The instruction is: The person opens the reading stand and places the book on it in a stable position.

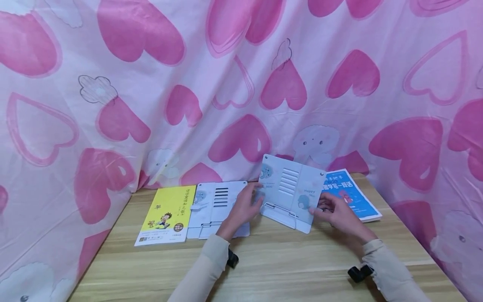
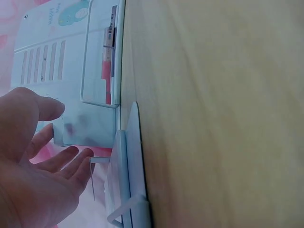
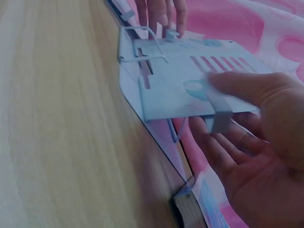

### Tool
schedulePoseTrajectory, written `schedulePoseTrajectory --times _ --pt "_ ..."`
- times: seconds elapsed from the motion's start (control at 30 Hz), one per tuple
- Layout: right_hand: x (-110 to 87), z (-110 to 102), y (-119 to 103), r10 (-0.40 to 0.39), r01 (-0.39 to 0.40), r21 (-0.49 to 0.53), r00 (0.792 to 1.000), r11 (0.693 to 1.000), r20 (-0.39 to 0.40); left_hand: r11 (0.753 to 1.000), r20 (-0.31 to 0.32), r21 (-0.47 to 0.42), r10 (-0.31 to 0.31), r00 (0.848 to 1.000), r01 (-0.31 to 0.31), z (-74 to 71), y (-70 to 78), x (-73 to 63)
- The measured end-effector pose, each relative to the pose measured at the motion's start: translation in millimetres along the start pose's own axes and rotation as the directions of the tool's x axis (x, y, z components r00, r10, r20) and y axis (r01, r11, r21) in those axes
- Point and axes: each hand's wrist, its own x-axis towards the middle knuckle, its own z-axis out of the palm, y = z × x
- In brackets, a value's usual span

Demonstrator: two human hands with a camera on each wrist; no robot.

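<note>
1. Step, as judged: adjusting the pale book stand (image 1: 292,201), near the desk's (image 1: 283,268) back edge, between the second stand (image 1: 209,212) and blue book (image 1: 354,201).
2. Right hand (image 1: 337,214): thumb and fingers clamped on its right side clip. Left hand (image 1: 244,206): fingers apart at its left edge.
3. Face toward person; long axis apparently sideways, right end lower.
4. Next move probably calls for levelling it.

Table (image 1: 286,268) (pale wood): yellow book (image 1: 166,214), stand (image 1: 211,213), blue book (image 1: 356,199)
</note>
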Motion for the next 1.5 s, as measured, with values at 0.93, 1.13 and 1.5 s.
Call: schedulePoseTrajectory --times 0.93,1.13,1.5 --pt "3.9 1 12 0.044 -0.055 -0.064 0.984 0.996 -0.171 1.0 0.131 0.009 0.005 0.991 -0.007 -6.6 2.7 -16.8" --pt "7.8 -1 13 0.068 -0.065 0.022 0.985 0.998 -0.161 1.0 0.085 -0.001 -0.026 0.996 0.026 5.6 11.0 -11.0" --pt "3.8 -38 31 0.055 -0.125 -0.175 0.932 0.977 -0.358 0.986 -0.156 0.166 0.033 0.987 -0.007 64.1 74.7 -19.0"
